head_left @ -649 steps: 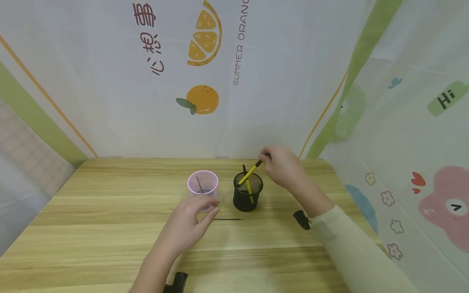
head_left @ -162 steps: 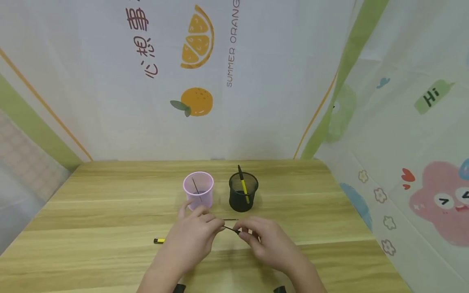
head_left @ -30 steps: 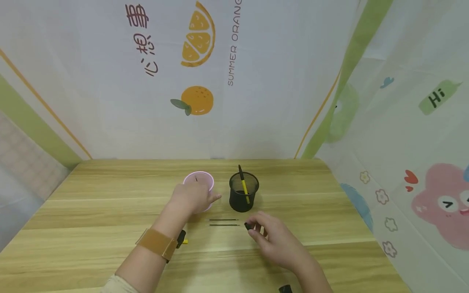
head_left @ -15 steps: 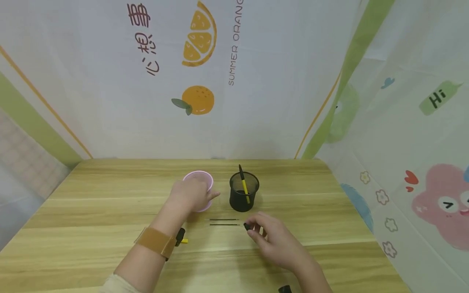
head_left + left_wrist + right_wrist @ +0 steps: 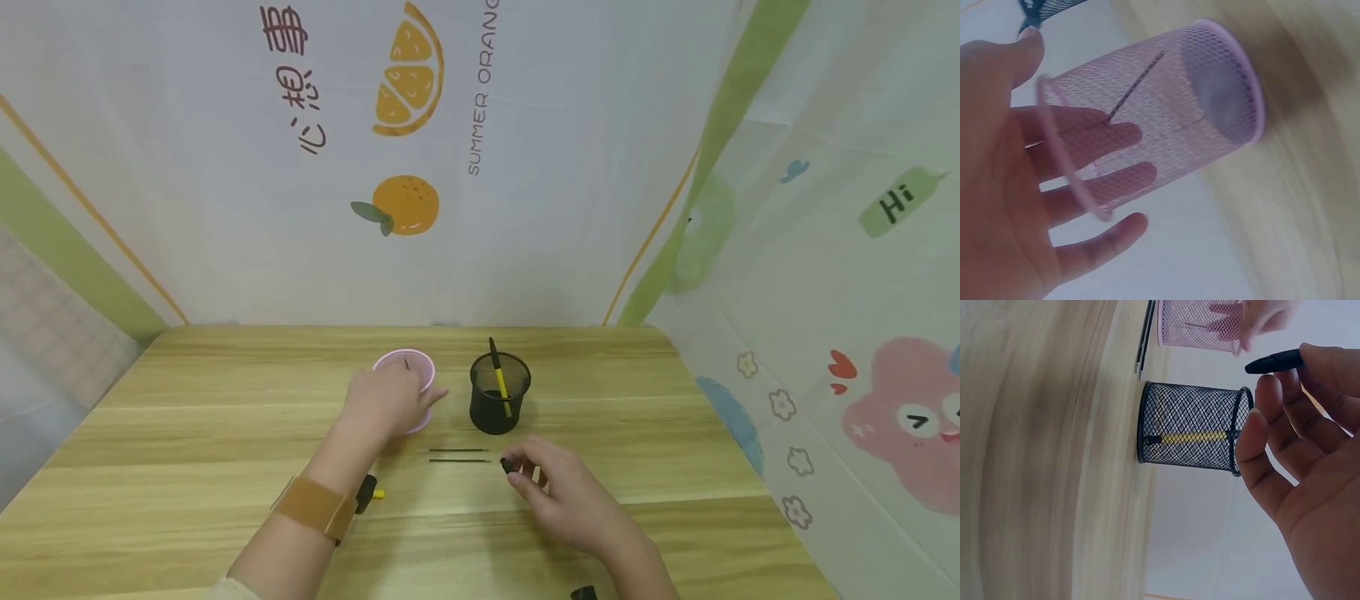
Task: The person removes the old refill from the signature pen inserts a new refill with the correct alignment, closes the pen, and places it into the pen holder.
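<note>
My left hand reaches over the rim of a pink mesh pen cup. Its middle fingers lie fairly straight inside, while the thumb and little finger stay outside. A thin dark pen refill leans in the cup, its upper end right at my fingertips. With thumb and finger, my right hand pinches a black tapered pen front section above the table. Two dark refills lie side by side between the hands. A yellow pen barrel pokes out behind the left wrist, mostly hidden.
A black mesh pen cup stands right of the pink one and holds a yellow and black pen. Behind the wooden table hangs a white printed cloth; more cloth closes off the right side.
Earlier my right hand took a pen from the black cup, then both hands drew out its refill, now beside the first. The left hand has since moved into the pink cup; the right stays put.
</note>
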Demonstrator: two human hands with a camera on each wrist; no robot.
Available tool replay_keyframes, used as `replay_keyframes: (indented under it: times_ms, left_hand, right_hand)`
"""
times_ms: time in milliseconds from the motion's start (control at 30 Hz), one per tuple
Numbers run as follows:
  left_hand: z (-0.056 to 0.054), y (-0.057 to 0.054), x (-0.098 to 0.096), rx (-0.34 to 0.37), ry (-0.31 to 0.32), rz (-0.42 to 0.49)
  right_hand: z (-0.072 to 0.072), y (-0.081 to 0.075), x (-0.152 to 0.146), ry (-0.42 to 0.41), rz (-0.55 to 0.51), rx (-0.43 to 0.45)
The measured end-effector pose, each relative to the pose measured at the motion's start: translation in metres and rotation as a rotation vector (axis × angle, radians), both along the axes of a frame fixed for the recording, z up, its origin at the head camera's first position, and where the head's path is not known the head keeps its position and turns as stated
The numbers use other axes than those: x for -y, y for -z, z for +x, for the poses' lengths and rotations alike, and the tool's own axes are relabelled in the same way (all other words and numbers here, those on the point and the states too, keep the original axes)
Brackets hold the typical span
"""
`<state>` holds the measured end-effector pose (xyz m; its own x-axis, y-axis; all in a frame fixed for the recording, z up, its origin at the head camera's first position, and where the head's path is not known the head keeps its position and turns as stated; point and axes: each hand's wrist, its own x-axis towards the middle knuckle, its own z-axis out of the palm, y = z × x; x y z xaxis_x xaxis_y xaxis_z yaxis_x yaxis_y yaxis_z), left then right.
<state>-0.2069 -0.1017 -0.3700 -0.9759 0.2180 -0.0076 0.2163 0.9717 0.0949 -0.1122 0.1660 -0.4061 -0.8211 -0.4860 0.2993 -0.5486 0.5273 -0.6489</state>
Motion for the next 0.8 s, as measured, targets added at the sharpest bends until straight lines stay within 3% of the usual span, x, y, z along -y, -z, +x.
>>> replay_keyframes:
  times_ms: [167, 233, 333, 467, 533, 800]
  left_hand:
    - [0.002, -0.011, 0.000, -0.163, -0.014, 0.037]
    - [0.003, -0.016, 0.001, -0.258, -0.027, 0.066]
    - [0.004, -0.022, 0.005, -0.456, -0.014, 0.118]
    - [0.007, -0.029, 0.008, -0.720, 0.069, 0.182]
    - [0.010, -0.031, 0.007, -0.814, 0.121, 0.203]
    - [0.033, -0.030, 0.001, -0.985, 0.308, 0.236]
  right_hand:
    - [0.000, -0.001, 0.001, -0.004, -0.003, -0.022]
    - [0.001, -0.001, 0.001, -0.005, -0.004, -0.025]
    - [0.002, 0.000, 0.002, -0.001, -0.003, -0.029]
    - [0.002, -0.001, 0.003, 0.016, -0.001, -0.031]
    - [0.002, -0.001, 0.003, 0.024, -0.002, -0.030]
    - [0.001, -0.004, 0.002, 0.022, -0.025, 0.005]
